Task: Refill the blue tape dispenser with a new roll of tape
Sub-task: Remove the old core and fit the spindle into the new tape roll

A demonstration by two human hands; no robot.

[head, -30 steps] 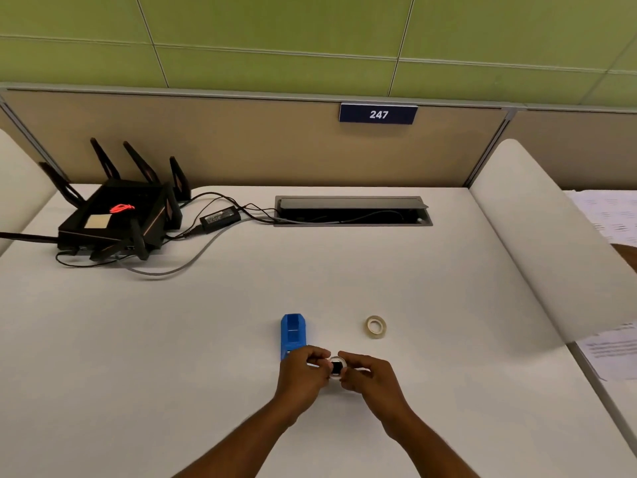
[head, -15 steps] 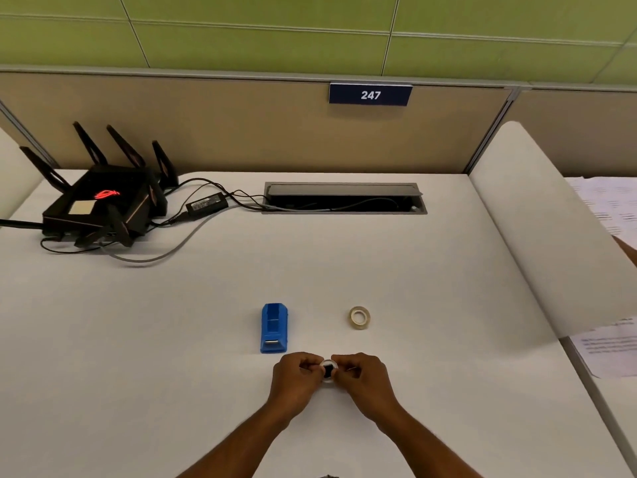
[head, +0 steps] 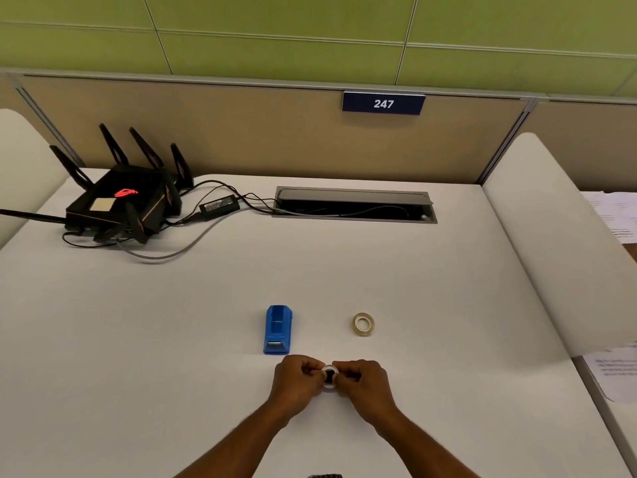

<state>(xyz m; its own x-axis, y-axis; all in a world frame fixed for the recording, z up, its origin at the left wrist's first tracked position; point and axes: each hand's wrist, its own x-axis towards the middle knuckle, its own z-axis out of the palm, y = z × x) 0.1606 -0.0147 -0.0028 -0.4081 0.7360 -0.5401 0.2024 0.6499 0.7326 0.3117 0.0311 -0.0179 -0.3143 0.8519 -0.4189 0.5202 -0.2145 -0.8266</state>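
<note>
The blue tape dispenser [head: 277, 330] lies on the white desk [head: 172, 339], its well open and facing up. A yellowish roll of tape [head: 363, 324] lies flat on the desk to its right, apart from it. Just in front of the dispenser my left hand [head: 297, 381] and my right hand [head: 364, 382] meet, both pinching a small white ring with a black hub [head: 329, 376] between their fingertips. Most of that small part is hidden by my fingers.
A black router with antennas [head: 119, 201], a power brick [head: 219, 205] and cables sit at the back left. A cable hatch [head: 355, 208] is set into the desk at the back. White dividers flank the desk; papers [head: 613, 370] lie at the right.
Both hands stay together on the small ring in front of the dispenser. The view has shifted, so the dispenser and roll appear slightly further from my hands.
</note>
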